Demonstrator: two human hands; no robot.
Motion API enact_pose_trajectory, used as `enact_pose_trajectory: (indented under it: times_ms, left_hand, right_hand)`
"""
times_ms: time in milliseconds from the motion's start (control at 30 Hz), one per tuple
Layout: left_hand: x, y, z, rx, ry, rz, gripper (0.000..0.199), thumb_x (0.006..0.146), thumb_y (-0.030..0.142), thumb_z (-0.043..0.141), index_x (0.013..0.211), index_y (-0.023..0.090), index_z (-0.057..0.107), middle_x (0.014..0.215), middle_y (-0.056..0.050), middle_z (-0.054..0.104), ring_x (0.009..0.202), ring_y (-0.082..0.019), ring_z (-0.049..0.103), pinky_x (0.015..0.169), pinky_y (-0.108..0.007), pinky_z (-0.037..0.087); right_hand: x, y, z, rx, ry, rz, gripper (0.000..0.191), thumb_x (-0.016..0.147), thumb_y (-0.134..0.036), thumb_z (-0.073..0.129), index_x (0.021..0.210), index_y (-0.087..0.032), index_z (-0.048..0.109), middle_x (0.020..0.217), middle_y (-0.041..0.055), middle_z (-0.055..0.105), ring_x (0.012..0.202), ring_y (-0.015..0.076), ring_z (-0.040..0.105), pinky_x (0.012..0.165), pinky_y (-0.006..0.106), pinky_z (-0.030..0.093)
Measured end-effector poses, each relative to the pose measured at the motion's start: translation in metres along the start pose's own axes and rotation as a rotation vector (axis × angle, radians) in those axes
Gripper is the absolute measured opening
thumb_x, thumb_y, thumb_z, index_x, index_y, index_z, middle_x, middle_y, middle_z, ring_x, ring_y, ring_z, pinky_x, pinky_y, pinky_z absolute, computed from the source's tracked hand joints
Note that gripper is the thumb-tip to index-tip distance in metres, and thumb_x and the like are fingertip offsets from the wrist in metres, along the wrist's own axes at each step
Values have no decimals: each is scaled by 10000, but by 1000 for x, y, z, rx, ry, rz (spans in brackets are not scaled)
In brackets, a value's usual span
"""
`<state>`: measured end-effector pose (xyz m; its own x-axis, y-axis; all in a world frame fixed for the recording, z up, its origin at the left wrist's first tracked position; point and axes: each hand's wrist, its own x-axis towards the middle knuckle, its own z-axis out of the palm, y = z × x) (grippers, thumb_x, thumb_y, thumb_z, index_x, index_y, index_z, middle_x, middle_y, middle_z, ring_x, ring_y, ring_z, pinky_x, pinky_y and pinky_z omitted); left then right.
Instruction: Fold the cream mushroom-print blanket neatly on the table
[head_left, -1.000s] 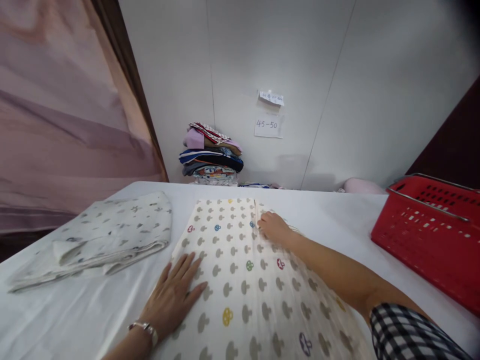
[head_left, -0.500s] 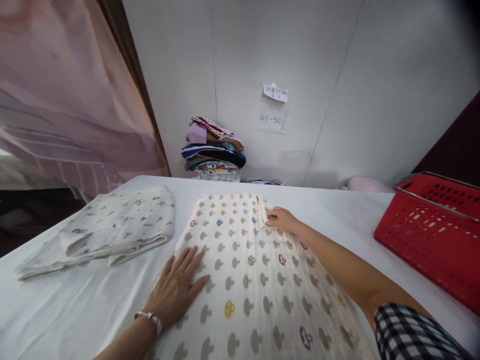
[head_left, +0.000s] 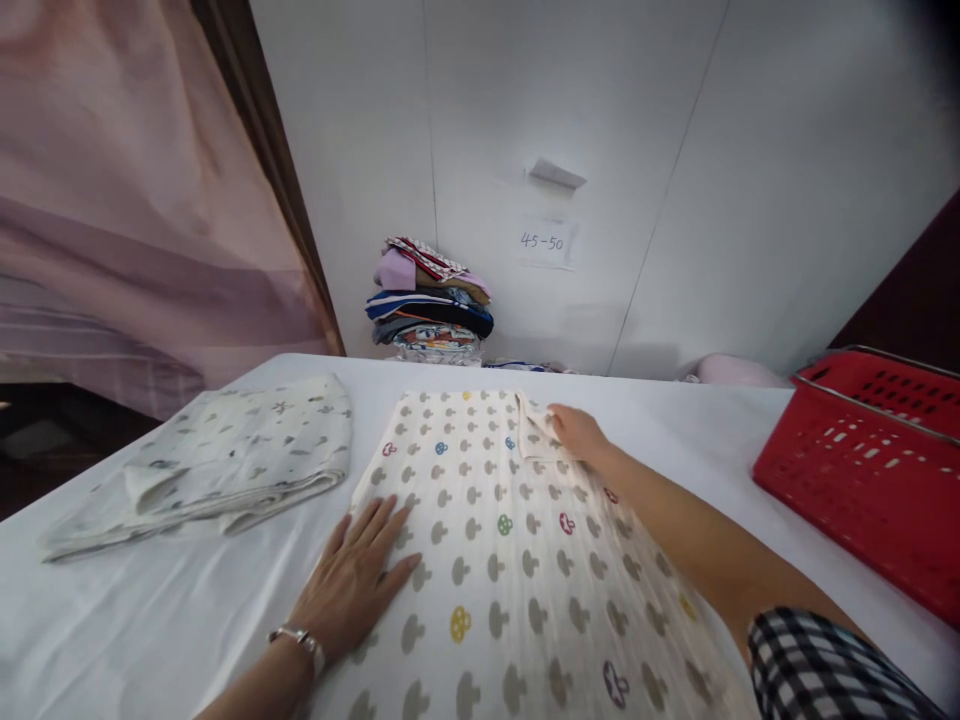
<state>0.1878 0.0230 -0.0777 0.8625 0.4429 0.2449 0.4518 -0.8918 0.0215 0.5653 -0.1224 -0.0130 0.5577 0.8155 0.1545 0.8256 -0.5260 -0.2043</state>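
A cream cloth (head_left: 480,560) printed with grey and a few coloured mushrooms lies spread lengthwise in front of me. My left hand (head_left: 358,570) rests flat on its left edge, fingers spread, a bracelet at the wrist. At the far right corner my right hand (head_left: 577,434) has its fingers curled onto a small folded-over flap (head_left: 536,432) of the same cloth. Part of that corner is hidden behind the hand. To the left lies a folded white cloth (head_left: 247,440) with small dark prints, touched by neither hand.
The white table (head_left: 637,410) reaches back towards the wall. A red plastic basket (head_left: 862,480) stands on the right. Behind the table's far edge is a stack of folded fabrics (head_left: 431,300). Pink drapery (head_left: 150,200) hangs at the left.
My right hand has moved slightly right, its fingers more curled, and the corner flap shows wider and flatter. My left hand stays in place. The upper paper on the wall has lifted.
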Motion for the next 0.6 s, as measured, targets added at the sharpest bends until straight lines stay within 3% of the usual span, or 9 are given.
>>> enact_pose_trajectory:
  times_ms: [167, 267, 367, 467, 600]
  left_hand:
    - [0, -2, 1, 35, 18, 6, 596, 845, 572, 391, 1372, 294, 382, 1434, -20, 387, 1334, -249, 328, 1085, -491, 275]
    - [0, -3, 2, 45, 24, 13, 606, 846, 569, 389, 1381, 285, 369, 1434, -25, 384, 1330, -246, 336, 1080, -488, 286]
    - [-1, -5, 4, 37, 43, 20, 608, 840, 566, 406, 1384, 298, 362, 1438, -18, 381, 1330, -249, 334, 1086, -484, 276]
    - [-1, -4, 5, 28, 46, 18, 607, 837, 569, 411, 1380, 301, 369, 1437, -15, 383, 1336, -248, 324, 1097, -480, 258]
    - [0, -3, 4, 20, 30, 16, 606, 841, 564, 400, 1379, 286, 374, 1435, -23, 386, 1336, -251, 324, 1098, -493, 249]
  right_hand:
    - [42, 60, -30, 34, 140, 368, 428, 891, -160, 310, 1275, -105, 490, 1156, 161, 608, 1045, 259, 567, 825, 326, 426]
    - [48, 77, -27, 73, 180, 441, 432, 863, -132, 346, 1255, -75, 517, 1169, 180, 600, 1073, 267, 556, 866, 348, 424]
    - [35, 69, -10, 136, 197, 327, 390, 871, -166, 360, 1189, -150, 585, 1196, 98, 603, 1108, 214, 537, 941, 313, 393]
    - [9, 47, 7, 211, 161, 145, 357, 897, -265, 358, 1129, -216, 624, 1154, 31, 631, 1053, 181, 563, 923, 287, 415]
    - [-25, 20, 13, 213, -5, -206, 457, 821, -463, 516, 1221, -250, 572, 1274, 44, 554, 1152, 231, 501, 975, 337, 383]
